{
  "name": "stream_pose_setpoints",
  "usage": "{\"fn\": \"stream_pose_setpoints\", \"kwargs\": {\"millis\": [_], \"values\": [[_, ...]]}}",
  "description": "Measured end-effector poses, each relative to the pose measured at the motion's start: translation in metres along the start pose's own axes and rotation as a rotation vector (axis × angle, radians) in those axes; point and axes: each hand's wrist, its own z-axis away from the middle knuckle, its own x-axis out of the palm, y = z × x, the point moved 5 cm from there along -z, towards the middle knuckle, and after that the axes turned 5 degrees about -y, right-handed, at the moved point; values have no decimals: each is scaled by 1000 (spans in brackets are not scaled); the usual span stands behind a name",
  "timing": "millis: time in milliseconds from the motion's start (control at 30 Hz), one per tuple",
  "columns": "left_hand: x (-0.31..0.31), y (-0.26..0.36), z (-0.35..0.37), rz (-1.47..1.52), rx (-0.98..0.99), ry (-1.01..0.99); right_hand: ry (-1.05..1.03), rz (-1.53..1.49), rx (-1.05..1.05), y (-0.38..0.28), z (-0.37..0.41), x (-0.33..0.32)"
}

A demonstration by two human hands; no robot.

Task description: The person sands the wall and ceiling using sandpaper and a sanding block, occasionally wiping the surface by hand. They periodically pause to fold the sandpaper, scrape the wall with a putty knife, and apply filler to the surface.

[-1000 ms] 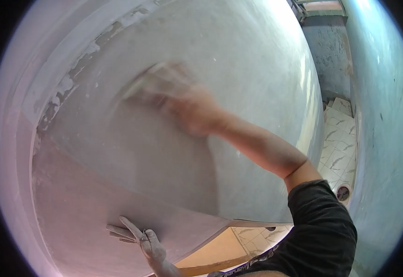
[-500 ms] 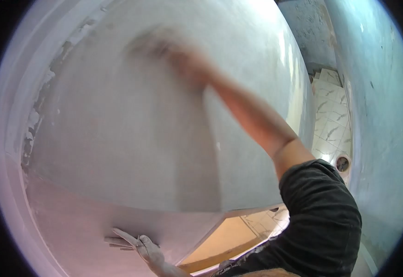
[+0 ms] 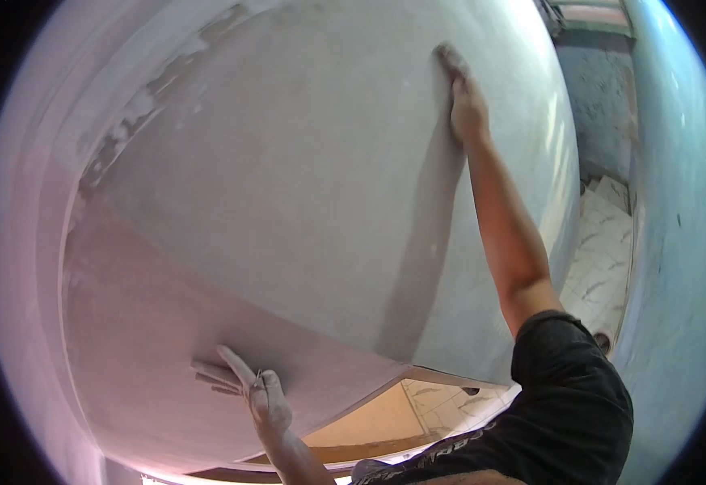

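Note:
My right hand [image 3: 467, 107] reaches high up on a pale grey plastered wall [image 3: 304, 186] and presses a small grey sanding pad [image 3: 448, 56] flat against it under the fingertips. The arm stretches up from a black sleeve [image 3: 571, 380] and casts a long shadow on the wall. My left hand [image 3: 262, 398], white with dust, rests low on the pinkish lower part of the wall [image 3: 134, 339] with fingers spread and nothing in it.
Flaking, patchy plaster [image 3: 130, 117] runs along the upper left edge of the wall. A blue-green wall [image 3: 680, 242] stands at the right, with white patterned floor tiles [image 3: 603, 250] far below. A tan surface [image 3: 377, 424] shows under the wall's lower edge.
My right hand has swept with the pad from the upper middle of the wall to its upper right and is now sharp and still. My left hand has stayed on the lower wall.

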Motion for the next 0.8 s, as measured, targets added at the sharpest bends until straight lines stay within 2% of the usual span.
{"fn": "stream_pose_setpoints", "kwargs": {"millis": [67, 133, 167, 233, 300, 367, 433, 467, 533, 567, 600, 633, 667, 700, 733, 800], "values": [[-1, -2, -4, 2, 13, -13, 8, 10, 140, -37, -36, 55], [1, -3, -7, 7, 28, -25, -559, 548, -271, -76, -3, 161], [1, -4, -9, 6, 36, -31, -450, 556, -886, -157, 50, 195], [0, -6, -12, 3, 51, -41, -624, 320, -1083, -167, 77, 217], [0, -6, -11, 5, 61, -54, -661, 660, -712, -123, 14, 194], [0, -5, -14, 16, 66, -64, -547, 240, -245, -88, -36, 152], [2, -5, -17, 18, 73, -73, -294, 561, -434, -28, -33, 133], [4, -5, -18, 23, 78, -72, -149, 726, -561, -25, -45, 124], [7, -5, -19, 38, 80, -61, -595, 434, -771, -119, 65, 164], [6, -6, -18, 34, 81, -60, -650, 708, -902, -134, 86, 171], [6, -6, -20, 29, 84, -62, -641, 699, -909, -127, 74, 172], [7, -6, -18, 26, 87, -65, -637, 352, -502, -101, 31, 165], [6, -7, -18, 25, 83, -69, -576, 81, -239, -86, -3, 153], [6, -7, -17, 29, 82, -76, -513, 72, -145, -76, -26, 147], [7, -6, -18, 29, 80, -82, -467, 189, -179, -80, -37, 150], [8, -5, -20, 28, 78, -82, -499, 418, -567, -119, -9, 182]]}}
